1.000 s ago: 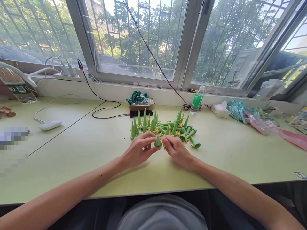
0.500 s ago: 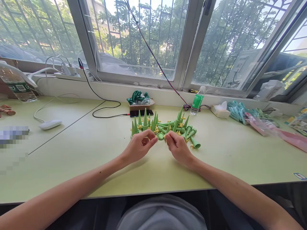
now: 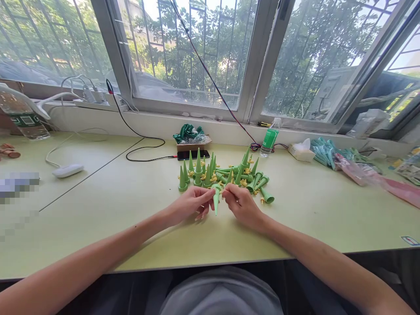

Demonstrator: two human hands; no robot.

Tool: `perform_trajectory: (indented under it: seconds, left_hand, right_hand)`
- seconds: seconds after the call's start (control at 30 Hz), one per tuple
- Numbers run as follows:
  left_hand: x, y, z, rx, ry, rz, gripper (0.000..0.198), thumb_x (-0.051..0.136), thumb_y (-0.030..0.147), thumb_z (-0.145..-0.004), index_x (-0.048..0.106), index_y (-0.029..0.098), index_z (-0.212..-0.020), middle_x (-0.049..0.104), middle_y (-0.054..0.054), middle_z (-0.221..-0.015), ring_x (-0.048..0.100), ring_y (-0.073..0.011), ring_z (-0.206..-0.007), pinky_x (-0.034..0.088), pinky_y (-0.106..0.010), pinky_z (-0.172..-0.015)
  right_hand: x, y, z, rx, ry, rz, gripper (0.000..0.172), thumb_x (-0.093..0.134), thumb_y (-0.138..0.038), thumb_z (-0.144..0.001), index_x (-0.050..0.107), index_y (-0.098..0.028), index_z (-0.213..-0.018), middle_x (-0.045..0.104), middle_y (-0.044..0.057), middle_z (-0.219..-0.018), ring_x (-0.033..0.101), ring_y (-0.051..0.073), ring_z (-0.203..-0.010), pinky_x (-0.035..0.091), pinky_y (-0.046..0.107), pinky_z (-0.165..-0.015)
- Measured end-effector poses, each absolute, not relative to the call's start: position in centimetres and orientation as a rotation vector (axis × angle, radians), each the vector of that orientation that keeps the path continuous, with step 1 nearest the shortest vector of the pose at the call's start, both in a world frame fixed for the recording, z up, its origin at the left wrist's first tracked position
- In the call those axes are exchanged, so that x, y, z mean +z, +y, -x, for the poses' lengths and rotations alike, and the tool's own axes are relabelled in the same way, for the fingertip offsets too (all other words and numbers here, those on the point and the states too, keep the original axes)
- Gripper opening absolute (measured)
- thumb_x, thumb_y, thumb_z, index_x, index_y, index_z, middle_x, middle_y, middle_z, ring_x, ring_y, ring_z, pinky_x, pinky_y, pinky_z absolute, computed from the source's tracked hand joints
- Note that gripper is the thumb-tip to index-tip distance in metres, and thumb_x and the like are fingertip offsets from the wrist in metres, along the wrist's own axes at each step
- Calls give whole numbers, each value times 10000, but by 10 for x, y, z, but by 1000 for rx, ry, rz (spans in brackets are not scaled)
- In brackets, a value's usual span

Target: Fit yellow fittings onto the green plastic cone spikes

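Observation:
My left hand (image 3: 193, 202) pinches a green plant watering spike (image 3: 216, 202) near its wide end, and the spike's point hangs downward. At the spike's side, my right hand (image 3: 242, 202) is closed in a pinch; its fingers mostly hide a small yellow valve. Just beyond both hands lies a pile of green watering spikes (image 3: 259, 179), many with yellow valves. To the left of the pile, several more stand upright on their wide ends, among them one spike (image 3: 182, 179) near my left hand. A loose yellow valve (image 3: 262, 200) rests at the pile's right edge.
Behind the spikes are a black phone (image 3: 193, 155) on a cable and a small cardboard box (image 3: 193, 145) with green wrapping. A water bottle (image 3: 269, 139) and tissue pack (image 3: 301, 151) stand right of them. A white mouse (image 3: 68, 170) lies left.
My left hand has taken hold of a watering spike and turned it point down between the hands. My right hand has shifted slightly, its pinch now at the spike's side.

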State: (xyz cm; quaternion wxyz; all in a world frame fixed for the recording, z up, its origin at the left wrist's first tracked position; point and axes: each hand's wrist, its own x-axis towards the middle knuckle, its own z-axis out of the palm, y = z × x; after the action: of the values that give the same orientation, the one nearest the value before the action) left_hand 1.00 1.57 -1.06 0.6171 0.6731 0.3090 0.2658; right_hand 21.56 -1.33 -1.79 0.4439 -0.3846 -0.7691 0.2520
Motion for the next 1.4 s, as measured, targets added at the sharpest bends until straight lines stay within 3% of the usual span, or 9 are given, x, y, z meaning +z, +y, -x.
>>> perform_trajectory:
  seconds: [0.3, 0.47, 0.67, 1.03, 1.3, 1.4]
  left_hand:
    - [-5, 5, -17, 960, 818, -1901, 410, 693, 448, -848, 477, 162, -648, 429, 69, -485, 385, -55, -434, 310, -191, -429]
    - [-8, 5, -18, 1161, 848, -2153, 299, 712, 377, -842, 587, 146, -697, 465, 38, -594, 417, -73, -518, 396, -196, -471]
    - [-8, 6, -16, 1286, 718, -2333, 120, 693, 263, -871, 698, 157, -928, 527, 31, -655, 434, -64, -551, 410, -162, -501]
    - [-9, 0, -20, 1057, 762, -1911, 202, 682, 332, -872, 659, 131, -870, 463, 68, -526, 433, -51, -405, 367, -180, -414]
    - [5, -4, -22, 877, 653, -1587, 274, 749, 358, -814, 630, 111, -806, 555, 26, -652, 435, -30, -392, 278, -182, -382]
    - [6, -4, -21, 837, 628, -1525, 280, 742, 368, -825, 646, 105, -819, 537, 40, -605, 402, -21, -390, 264, -184, -400]
  right_hand:
    - [-25, -12, -213, 825, -1810, 953, 439, 401, -532, -1007, 382, -225, -693, 404, -54, -539, 359, 101, -469, 284, 243, -463]
    - [-24, -14, -211, 892, -1772, 938, 482, 391, -591, -994, 380, -224, -682, 399, -53, -539, 344, 92, -452, 276, 243, -443]
    - [-22, -16, -209, 897, -1780, 904, 496, 377, -583, -1003, 368, -223, -662, 387, -53, -525, 348, 91, -453, 285, 241, -446]
    - [-24, -16, -208, 824, -1792, 910, 449, 357, -538, -1020, 347, -231, -692, 389, -59, -529, 351, 95, -461, 286, 241, -458]
    - [-23, -18, -209, 788, -1816, 899, 414, 345, -503, -1031, 316, -233, -719, 339, -75, -556, 322, 89, -472, 276, 236, -473]
    - [-22, -18, -210, 754, -1835, 889, 406, 346, -473, -1035, 309, -232, -710, 343, -71, -566, 334, 90, -479, 283, 238, -484]
